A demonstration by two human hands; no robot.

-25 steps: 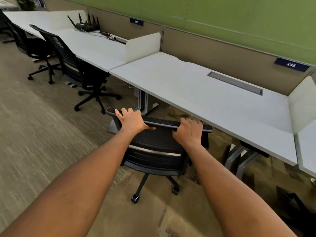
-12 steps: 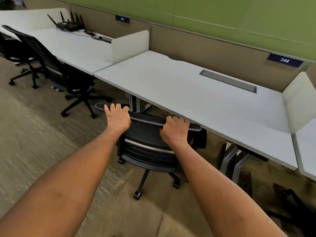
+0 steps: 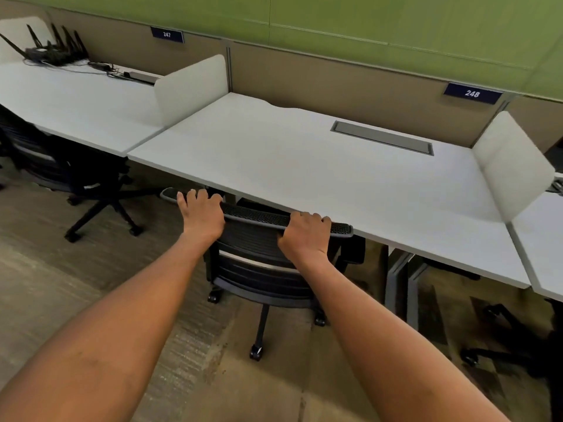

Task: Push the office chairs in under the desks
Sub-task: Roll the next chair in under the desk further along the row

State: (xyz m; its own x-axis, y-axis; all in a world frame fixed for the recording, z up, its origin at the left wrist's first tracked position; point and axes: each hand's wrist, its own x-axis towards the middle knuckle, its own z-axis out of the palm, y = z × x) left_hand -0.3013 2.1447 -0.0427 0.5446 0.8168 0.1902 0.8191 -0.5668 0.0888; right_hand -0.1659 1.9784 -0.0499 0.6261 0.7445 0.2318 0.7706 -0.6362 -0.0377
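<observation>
A black office chair (image 3: 259, 263) with a mesh back stands at the white desk (image 3: 320, 166) marked 248. Its top rail touches the desk's front edge and the seat is hidden beneath the desktop. My left hand (image 3: 201, 213) grips the left part of the top rail. My right hand (image 3: 304, 234) grips the right part of the same rail. The chair's castors rest on the floor in front of the desk legs.
A second black chair (image 3: 76, 178) sits under the neighbouring desk (image 3: 76, 108) at left, which carries a router (image 3: 51, 51) with antennas and cables. White dividers (image 3: 192, 86) separate the desks. Another chair base (image 3: 511, 339) shows at lower right. Grey desk legs (image 3: 399, 287) stand right of my chair.
The chair has rolled forward with both hands on its top rail, and its back now meets the desk edge. My view has moved closer to the desk.
</observation>
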